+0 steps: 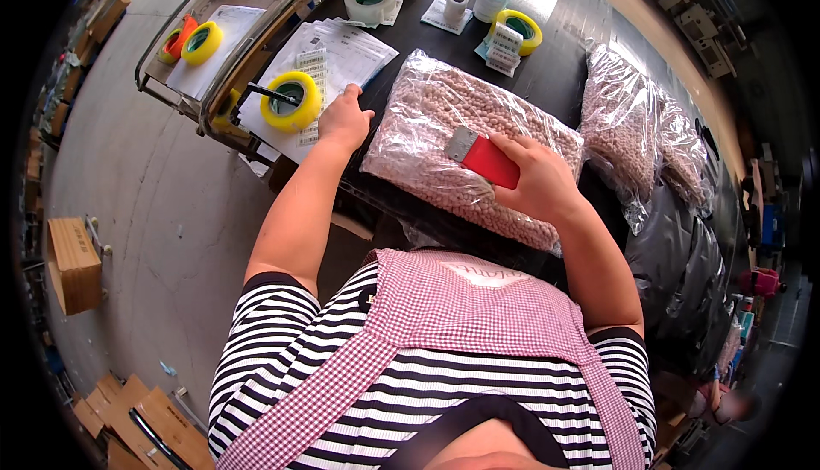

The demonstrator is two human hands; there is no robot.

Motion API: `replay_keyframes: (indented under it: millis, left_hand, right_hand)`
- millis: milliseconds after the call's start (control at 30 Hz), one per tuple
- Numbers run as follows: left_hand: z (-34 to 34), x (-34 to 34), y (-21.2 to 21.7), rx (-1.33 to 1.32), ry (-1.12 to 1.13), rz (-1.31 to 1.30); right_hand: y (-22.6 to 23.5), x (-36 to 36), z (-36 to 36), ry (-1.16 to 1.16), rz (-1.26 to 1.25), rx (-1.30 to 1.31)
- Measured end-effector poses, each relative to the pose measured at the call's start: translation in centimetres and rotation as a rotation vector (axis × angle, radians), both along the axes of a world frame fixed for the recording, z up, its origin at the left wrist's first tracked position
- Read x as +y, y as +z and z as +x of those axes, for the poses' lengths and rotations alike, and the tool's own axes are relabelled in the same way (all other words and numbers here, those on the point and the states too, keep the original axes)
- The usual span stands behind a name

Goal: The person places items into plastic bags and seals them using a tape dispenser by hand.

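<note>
On the black table (559, 69), the right hand (538, 181) grips a red scraper (483, 156) against the pellet bag (465, 141); the left hand (343, 118) rests loosely on papers (342, 56)

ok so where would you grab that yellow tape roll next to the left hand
Grip the yellow tape roll across its outer rim, coming from above. It lies flat on the papers with its hole facing up, so the rim is free all round. The left hand is just to its right, the easiest side to approach from.
</note>
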State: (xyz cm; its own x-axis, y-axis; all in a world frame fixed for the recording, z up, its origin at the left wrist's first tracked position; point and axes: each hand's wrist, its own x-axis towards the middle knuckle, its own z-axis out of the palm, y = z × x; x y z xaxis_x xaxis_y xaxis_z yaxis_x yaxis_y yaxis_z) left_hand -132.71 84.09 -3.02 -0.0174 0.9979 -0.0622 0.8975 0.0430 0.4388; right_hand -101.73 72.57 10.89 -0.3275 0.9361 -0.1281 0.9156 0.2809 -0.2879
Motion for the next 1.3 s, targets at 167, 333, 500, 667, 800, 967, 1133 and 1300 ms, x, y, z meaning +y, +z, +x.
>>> replay_keyframes:
  millis: [167,333,500,667,800,967,1133,1300]
  left_hand:
    - [0.7,-1.1,-3.1,-0.810,0.012,-0.389]
    - [3.5,-1.9,1.3,-0.631,0.058,-0.470]
    - [5.8,-3.1,-0.1,-0.182,-0.310,0.506]
    - [7.7,-3.3,-2.0,0.025,-0.327,-0.025]
    - [7.1,-2.8,-3.3,0.108,-0.352,0.020]
    - [7.0,-2.4,-2.8,0.116,-0.353,-0.010]
    - [6.7,-2.0,-4.1,0.106,-0.369,0.062]
    - [6.2,-1.7,-4.9,0.101,-0.386,0.123]
  right_hand:
    - [-0.3,0.0,-0.1,0.035,0.021,0.020]
    - [-0.7,0.0,0.1,0.051,0.040,0.043]
    - [0.0,0.5,-0.5,0.080,-0.008,0.029]
    - [0.1,0.6,0.2,0.135,-0.036,0.052]
    - [1.5,-0.8,3.3,0.116,-0.112,0.032]
    - [2.3,-4.6,11.3,0.060,-0.088,0.075]
    - [2.6,-7.8,16.7,-0.014,-0.120,0.075]
    - [2.1,-10.8,21.6,-0.055,-0.173,0.129]
